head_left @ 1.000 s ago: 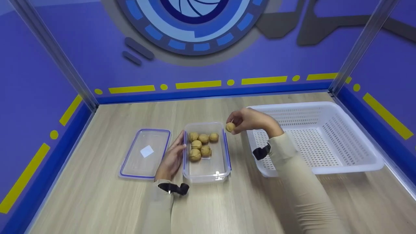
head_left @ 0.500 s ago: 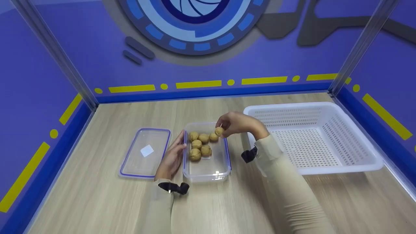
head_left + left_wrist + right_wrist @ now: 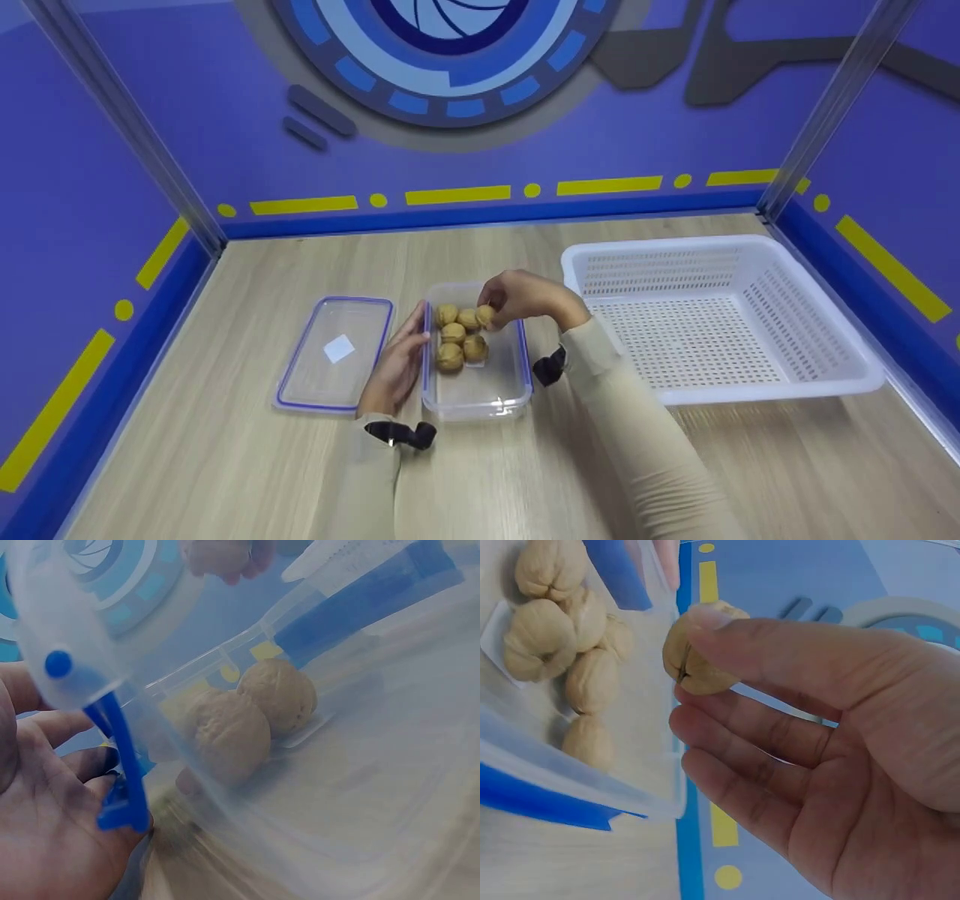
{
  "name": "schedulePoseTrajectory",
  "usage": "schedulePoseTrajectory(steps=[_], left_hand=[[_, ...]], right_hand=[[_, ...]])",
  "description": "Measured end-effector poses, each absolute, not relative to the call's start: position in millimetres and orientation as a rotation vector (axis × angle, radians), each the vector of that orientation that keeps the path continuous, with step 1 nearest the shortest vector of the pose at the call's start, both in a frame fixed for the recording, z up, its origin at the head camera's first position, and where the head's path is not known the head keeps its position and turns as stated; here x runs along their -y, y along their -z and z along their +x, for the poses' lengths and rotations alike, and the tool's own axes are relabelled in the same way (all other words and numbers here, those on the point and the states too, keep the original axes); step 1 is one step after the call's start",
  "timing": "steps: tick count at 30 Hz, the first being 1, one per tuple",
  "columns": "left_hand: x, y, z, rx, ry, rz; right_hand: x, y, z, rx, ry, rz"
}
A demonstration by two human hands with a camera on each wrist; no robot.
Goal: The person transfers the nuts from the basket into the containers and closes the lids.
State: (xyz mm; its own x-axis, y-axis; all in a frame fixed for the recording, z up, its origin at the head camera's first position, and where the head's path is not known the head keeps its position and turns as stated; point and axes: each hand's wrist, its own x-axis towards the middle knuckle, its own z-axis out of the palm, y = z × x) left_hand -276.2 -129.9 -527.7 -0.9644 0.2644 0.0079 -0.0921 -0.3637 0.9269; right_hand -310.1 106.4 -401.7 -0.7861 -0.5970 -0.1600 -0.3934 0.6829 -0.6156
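Between my right thumb and fingers is a walnut [image 3: 682, 652]; my right hand [image 3: 517, 295] holds it over the far right part of a clear plastic box [image 3: 480, 390]. Several other walnuts [image 3: 451, 334] lie in the far left part of the box, some touching. In the head view the held walnut [image 3: 485, 316] overlaps the back row, partly hiding what is behind it. My left hand [image 3: 394, 371] rests along the box's left wall with fingers extended, near a blue latch [image 3: 124, 772] in the left wrist view.
A clear lid [image 3: 311, 375] with a blue seal and white square label lies left of my left hand. To the right stands a white perforated basket [image 3: 795, 391]. Blue-purple panels [image 3: 465, 165] wall the table [image 3: 480, 480] at the back and sides.
My right hand has moved left and slightly toward me, carrying the walnut from between basket and box to over the box. The left hand, box and lid have stayed put.
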Motion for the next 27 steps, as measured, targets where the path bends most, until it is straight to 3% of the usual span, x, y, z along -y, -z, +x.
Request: schedulePoseTrajectory(steps=[27], left_hand=[[130.0, 530.4, -276.6, -1.62, -2.432, 0.249]], right_hand=[[-87.5, 432.3, -314.4, -2.603, 0.864, -0.609]])
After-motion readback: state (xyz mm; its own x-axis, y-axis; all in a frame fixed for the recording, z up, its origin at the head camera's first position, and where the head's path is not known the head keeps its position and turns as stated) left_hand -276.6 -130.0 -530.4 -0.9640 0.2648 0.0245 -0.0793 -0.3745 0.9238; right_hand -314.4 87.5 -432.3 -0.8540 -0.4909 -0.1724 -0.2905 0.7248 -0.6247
